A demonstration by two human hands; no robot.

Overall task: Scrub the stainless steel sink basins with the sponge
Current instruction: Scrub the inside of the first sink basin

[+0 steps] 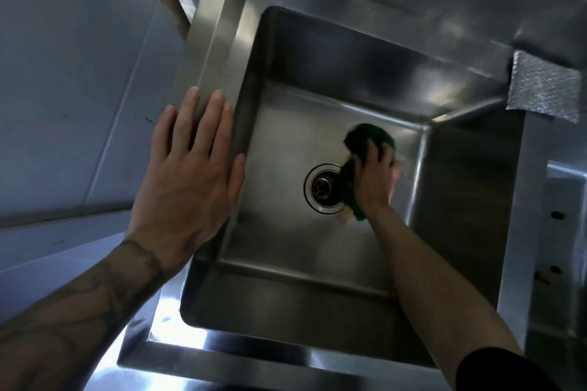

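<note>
Right hand: your right hand (376, 181) is clamped on the dark green sponge (359, 143), pressing it to the floor of the square stainless steel sink basin (286, 143), beside the round drain (324, 188).
Left hand: your left hand (187, 174) lies flat, fingers spread, on the basin's left rim.

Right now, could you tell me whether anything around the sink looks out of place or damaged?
One thing: a crinkled silvery patch, like foil tape, sits askew over the basin's far right corner. Otherwise nothing stands out; the right hand holds the green sponge beside the drain.
</note>
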